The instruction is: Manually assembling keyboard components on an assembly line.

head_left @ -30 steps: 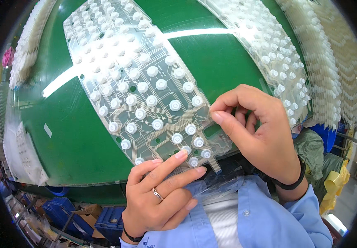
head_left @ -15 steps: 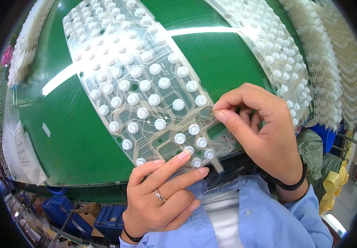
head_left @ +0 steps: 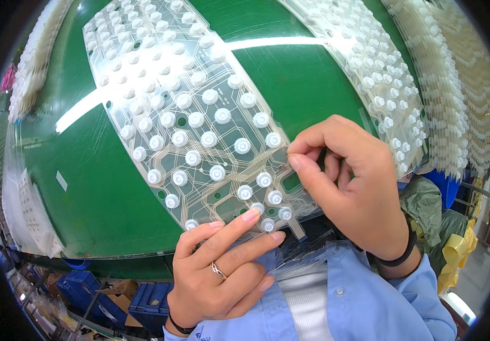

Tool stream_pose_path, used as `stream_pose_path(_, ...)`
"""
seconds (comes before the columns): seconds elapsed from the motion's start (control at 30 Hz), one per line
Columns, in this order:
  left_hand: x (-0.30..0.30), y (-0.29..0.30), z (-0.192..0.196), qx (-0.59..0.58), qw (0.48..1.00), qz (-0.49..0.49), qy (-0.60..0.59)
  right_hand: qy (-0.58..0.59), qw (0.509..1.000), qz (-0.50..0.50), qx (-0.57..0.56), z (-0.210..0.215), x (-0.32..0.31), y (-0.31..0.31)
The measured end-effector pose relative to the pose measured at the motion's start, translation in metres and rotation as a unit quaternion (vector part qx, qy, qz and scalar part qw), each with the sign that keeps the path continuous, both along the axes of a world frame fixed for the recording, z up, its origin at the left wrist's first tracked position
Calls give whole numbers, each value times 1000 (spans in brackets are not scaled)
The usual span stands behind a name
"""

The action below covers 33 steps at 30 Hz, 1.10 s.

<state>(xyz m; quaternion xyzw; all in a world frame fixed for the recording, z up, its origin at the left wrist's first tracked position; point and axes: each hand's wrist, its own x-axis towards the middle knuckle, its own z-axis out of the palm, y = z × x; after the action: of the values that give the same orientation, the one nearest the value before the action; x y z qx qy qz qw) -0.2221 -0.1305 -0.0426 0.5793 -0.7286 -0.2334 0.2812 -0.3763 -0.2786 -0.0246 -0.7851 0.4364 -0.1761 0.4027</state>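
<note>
A clear keyboard membrane sheet (head_left: 230, 187), with pale printed traces and rows of white rubber domes, lies slantwise on the green table. At its near end, my left hand (head_left: 219, 270) has its fingers stretched apart. The index fingertip rests on a dome near the edge, and a ring circles one finger. My right hand (head_left: 347, 176) is closed in a pinch at the sheet's right edge, thumb against forefinger; the fingertips hide the bit of edge between them. A short flat tail (head_left: 296, 228) sticks out from the sheet's near end.
Another domed membrane sheet (head_left: 378, 74) lies to the right, beside tall stacks of similar sheets (head_left: 446, 85). More stacked sheets (head_left: 37, 62) stand at the far left. Light glares off the green tabletop (head_left: 86, 187). Blue bins (head_left: 151, 301) sit below the table's front edge.
The sheet and my pinching right hand appear slightly farther left in the view. My left hand stays nearly in place, its index finger on the same dome.
</note>
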Motion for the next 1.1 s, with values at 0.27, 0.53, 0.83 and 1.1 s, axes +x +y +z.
stream_pose_path(0.27, 4, -4, 6, -11, 1000, 1, 14, -34, 993, -39, -108, -10, -1, 5)
stream_pose_path(0.53, 13, 4, 14, 24, 999, 36, -3, -48, 960, -2, 276, 9, -92, 44)
stream_pose_path(0.83, -20, 7, 23, -16, 982, -106, 152, -220, 954, -79, 186, 3, -70, 65)
stream_pose_path(1.1, -21, 8, 34, -92, 985, -35, 144, -435, 880, -147, 122, 21, -116, -8)
